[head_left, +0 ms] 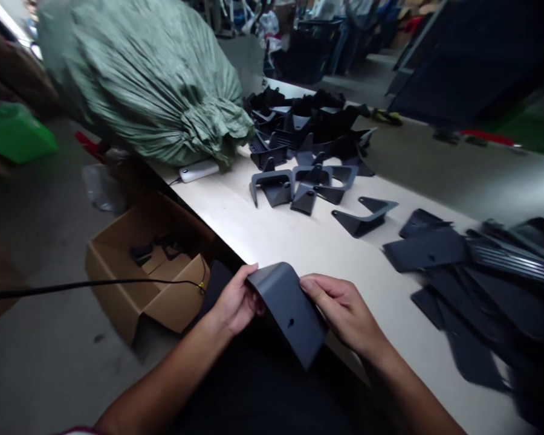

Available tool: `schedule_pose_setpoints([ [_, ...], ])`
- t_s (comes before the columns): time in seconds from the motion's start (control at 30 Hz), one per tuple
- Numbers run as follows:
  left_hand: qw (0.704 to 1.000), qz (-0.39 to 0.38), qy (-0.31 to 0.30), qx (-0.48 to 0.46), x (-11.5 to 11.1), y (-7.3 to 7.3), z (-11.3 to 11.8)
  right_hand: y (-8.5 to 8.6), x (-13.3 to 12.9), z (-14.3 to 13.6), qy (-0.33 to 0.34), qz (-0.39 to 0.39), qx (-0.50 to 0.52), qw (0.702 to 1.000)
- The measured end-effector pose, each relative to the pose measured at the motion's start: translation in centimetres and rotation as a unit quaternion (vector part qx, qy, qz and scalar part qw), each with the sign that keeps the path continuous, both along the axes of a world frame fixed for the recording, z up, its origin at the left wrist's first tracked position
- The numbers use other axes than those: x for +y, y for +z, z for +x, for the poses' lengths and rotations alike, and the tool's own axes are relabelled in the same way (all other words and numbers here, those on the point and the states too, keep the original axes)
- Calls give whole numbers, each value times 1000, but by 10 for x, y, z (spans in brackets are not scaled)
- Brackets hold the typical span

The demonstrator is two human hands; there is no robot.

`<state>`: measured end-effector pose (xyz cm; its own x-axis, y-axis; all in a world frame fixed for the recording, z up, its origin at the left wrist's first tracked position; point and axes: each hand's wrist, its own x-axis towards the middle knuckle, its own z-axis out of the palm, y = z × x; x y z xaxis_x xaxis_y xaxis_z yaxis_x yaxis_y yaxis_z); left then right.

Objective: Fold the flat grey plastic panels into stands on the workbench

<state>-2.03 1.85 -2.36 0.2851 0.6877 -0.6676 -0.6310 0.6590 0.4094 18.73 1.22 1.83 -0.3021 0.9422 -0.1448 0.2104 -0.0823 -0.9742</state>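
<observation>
A dark grey bent plastic part (286, 305) with a small keyhole slot is held between both hands, above my lap at the table's near edge. My left hand (241, 302) grips its left edge, thumb on top and fingers partly hidden beneath. On the opposite edge, my right hand (340, 307) pinches the part between thumb and fingers. Beyond it on the table, a single bent bracket (362, 220) lies apart from a heap of similar dark brackets (306, 130). Flat dark plates (435, 248) are piled to the right.
A big green woven sack (149, 78) rests on the table's far left, beside a white power bank (199, 171). Below, an open cardboard box (118, 284) contains a few dark parts. A black cable (90, 283) crosses in front of the box. A green bin (16, 133) stands farther left.
</observation>
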Motion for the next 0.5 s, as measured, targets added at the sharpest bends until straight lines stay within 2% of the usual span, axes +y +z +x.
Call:
schedule_pose_setpoints([
  [0.03, 1000, -20, -1, -11, -1, 0, -4, -2, 5, 0, 5, 3, -10, 1000],
  [0.1, 998, -40, 51, -15, 1, 6, -13, -6, 15, 1, -14, 22, -28, 999],
  [0.2, 974, -13, 224, -13, 14, 23, -42, -17, 27, 9, -74, 2, -35, 997],
  [0.3, 910, 96, 393, -83, 27, 40, -86, -32, 36, 24, -127, -63, -11, 990],
  [0.37, 857, 166, 465, -144, 33, 46, -111, -46, 39, 34, -179, -95, 30, 979],
  [0.4, 840, 184, 485, -158, 35, 46, -119, -53, 40, 37, -203, -108, 53, 972],
  [0.43, 835, 189, 492, -159, 36, 46, -120, -60, 41, 40, -228, -114, 73, 964],
  [0.47, 843, 182, 482, -153, 36, 44, -116, -66, 42, 41, -249, -114, 88, 958],
  [0.5, 864, 168, 453, -145, 36, 41, -107, -72, 43, 42, -267, -112, 98, 952],
])
